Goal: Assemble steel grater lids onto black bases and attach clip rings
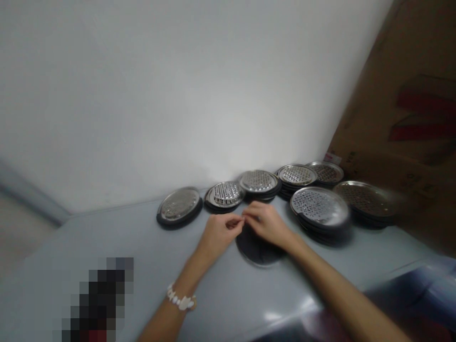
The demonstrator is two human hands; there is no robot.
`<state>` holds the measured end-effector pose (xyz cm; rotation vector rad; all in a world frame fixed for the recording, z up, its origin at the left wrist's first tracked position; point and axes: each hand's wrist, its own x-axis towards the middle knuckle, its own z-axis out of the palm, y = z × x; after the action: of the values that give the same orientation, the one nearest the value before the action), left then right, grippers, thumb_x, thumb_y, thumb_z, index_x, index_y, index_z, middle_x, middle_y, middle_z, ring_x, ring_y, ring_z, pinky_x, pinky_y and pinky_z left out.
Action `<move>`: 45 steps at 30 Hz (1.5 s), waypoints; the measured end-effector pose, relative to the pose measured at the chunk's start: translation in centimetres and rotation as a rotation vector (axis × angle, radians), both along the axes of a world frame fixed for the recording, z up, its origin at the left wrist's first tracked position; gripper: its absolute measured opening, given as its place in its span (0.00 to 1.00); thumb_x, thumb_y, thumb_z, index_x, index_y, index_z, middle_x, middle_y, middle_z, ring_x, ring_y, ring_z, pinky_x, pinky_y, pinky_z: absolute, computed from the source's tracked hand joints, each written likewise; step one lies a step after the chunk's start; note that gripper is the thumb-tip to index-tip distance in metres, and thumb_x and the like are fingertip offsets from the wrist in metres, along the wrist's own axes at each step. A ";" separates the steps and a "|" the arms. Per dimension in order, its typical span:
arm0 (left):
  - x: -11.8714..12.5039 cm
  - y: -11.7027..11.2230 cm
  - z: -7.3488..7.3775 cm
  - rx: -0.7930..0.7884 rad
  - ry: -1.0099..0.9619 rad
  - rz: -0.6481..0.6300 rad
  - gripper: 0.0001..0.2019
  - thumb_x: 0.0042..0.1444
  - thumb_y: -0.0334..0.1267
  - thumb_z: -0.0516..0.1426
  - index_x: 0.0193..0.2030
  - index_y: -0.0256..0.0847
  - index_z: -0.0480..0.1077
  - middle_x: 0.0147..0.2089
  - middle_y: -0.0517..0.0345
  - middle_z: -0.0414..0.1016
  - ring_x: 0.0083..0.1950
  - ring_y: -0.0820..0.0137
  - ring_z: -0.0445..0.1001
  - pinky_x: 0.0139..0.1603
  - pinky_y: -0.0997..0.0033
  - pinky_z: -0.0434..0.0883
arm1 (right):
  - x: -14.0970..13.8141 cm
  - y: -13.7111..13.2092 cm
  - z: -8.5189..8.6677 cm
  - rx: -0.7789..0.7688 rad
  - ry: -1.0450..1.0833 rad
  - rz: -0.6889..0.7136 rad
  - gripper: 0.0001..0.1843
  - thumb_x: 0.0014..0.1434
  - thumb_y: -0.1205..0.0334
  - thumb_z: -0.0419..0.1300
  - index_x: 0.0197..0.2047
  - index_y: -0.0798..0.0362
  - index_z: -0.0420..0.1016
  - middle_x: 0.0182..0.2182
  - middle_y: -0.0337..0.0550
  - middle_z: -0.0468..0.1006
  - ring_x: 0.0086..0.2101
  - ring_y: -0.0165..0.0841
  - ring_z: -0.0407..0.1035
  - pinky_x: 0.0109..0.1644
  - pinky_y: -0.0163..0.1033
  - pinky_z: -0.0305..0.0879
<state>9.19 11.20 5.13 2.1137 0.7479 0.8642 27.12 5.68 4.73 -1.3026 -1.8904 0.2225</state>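
Observation:
My left hand [220, 232] and my right hand [267, 223] meet over a dark round disc [257, 249] that lies flat on the grey table [107, 237]. The fingertips of both hands are pinched together and touch each other just above the disc's far edge. What they pinch is too small and blurred to name. A white bead bracelet [181, 299] sits on my left wrist.
Several stacks of round perforated metal plates on dark bases run along the back of the table, from one on the left [179, 205] to others on the right [319, 207]. A brown cardboard box [402, 118] stands at the right. A white wall rises behind.

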 end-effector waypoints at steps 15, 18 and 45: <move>0.1 0.0 -0.2 0.037 -0.027 0.029 0.07 0.56 0.34 0.60 0.35 0.40 0.81 0.32 0.57 0.85 0.32 0.67 0.82 0.36 0.72 0.76 | -0.3 -0.1 -0.1 0.031 -0.006 -0.041 0.11 0.65 0.72 0.57 0.36 0.52 0.81 0.33 0.43 0.76 0.34 0.33 0.72 0.39 0.36 0.65; 0.1 0.0 -0.2 0.049 -0.019 0.028 0.07 0.55 0.33 0.60 0.35 0.40 0.81 0.32 0.57 0.85 0.31 0.67 0.81 0.36 0.72 0.76 | -0.3 -0.1 -0.1 0.030 -0.004 -0.042 0.11 0.65 0.72 0.57 0.36 0.53 0.81 0.33 0.43 0.76 0.34 0.33 0.72 0.38 0.36 0.64; 0.0 0.0 -1.1 0.401 0.329 0.169 0.08 0.61 0.30 0.59 0.35 0.42 0.80 0.34 0.55 0.81 0.35 0.65 0.78 0.38 0.70 0.68 | -0.8 -0.1 -0.1 -0.068 0.245 -0.047 0.05 0.64 0.64 0.60 0.36 0.50 0.76 0.27 0.40 0.81 0.28 0.34 0.76 0.36 0.37 0.70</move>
<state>9.20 11.23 4.00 2.6210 0.9998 0.8145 26.27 5.60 4.60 -1.2997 -1.6564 0.4068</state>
